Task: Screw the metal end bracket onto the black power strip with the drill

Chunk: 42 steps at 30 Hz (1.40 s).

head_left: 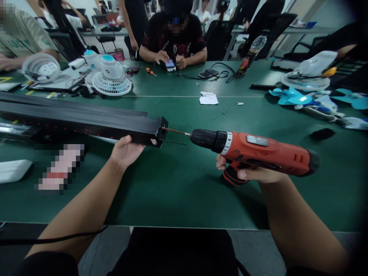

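My right hand is wrapped round the grip of a red and black cordless drill, which points left. From its chuck a long thin bit reaches to the end face of a long black rectangular housing; whether the tip sits in a screw there is too small to tell. My left hand grips this housing from below near its right end, thumb on the front side. A thin dark rod or wire sticks out from the same end, below the bit.
White fan parts lie at the back left, and blue fan blades at the right. Across the green table a person handles a small device. A bottle, cables and scraps of paper lie farther back.
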Each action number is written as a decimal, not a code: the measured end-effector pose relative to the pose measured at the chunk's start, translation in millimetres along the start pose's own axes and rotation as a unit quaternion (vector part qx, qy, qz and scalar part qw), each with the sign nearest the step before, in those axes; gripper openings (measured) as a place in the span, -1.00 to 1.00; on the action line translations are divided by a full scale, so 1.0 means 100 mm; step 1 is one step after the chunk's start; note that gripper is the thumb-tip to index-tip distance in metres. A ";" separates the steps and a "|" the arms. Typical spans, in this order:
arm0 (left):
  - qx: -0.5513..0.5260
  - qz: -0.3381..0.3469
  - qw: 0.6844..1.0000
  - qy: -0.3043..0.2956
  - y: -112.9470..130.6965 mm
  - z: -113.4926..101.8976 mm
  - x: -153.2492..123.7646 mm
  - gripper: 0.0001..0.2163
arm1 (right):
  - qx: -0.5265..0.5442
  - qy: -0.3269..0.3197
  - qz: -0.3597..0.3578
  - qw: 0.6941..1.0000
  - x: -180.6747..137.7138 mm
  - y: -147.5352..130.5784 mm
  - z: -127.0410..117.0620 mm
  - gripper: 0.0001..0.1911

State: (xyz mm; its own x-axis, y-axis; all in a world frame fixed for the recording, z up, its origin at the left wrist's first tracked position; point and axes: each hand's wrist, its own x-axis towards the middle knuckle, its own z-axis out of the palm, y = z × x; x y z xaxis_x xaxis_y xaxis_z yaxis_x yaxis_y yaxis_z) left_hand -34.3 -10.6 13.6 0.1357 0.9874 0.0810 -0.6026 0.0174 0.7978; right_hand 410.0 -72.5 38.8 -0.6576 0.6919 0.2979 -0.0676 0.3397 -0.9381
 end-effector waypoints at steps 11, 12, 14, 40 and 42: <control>0.026 0.001 1.000 -0.003 0.01 0.01 -0.01 -0.41 | -0.009 -0.019 -0.025 0.999 0.03 0.02 -0.04 -0.51; 0.024 0.002 1.000 -0.003 0.01 0.02 -0.01 -0.40 | -0.003 -0.019 -0.024 1.000 0.03 0.02 -0.03 -0.51; 0.017 0.003 1.000 -0.006 0.02 0.03 -0.01 -0.39 | 0.006 -0.016 -0.018 1.000 0.03 0.01 -0.02 -0.51; -0.011 0.000 1.000 -0.009 0.01 -0.01 0.01 -0.37 | 0.023 -0.003 0.002 1.000 0.00 0.01 0.00 -0.50; -0.007 0.002 1.000 -0.012 0.01 -0.01 0.01 -0.36 | 0.015 0.006 0.000 1.000 0.01 0.01 0.01 -0.50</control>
State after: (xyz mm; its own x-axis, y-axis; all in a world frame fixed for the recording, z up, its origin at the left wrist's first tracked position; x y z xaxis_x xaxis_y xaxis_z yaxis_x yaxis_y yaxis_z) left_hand -35.3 -9.2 13.8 0.1520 0.9833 0.0997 -0.6144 0.0150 0.7888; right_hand 409.1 -72.1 37.6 -0.6487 0.6998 0.2990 -0.0900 0.3196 -0.9433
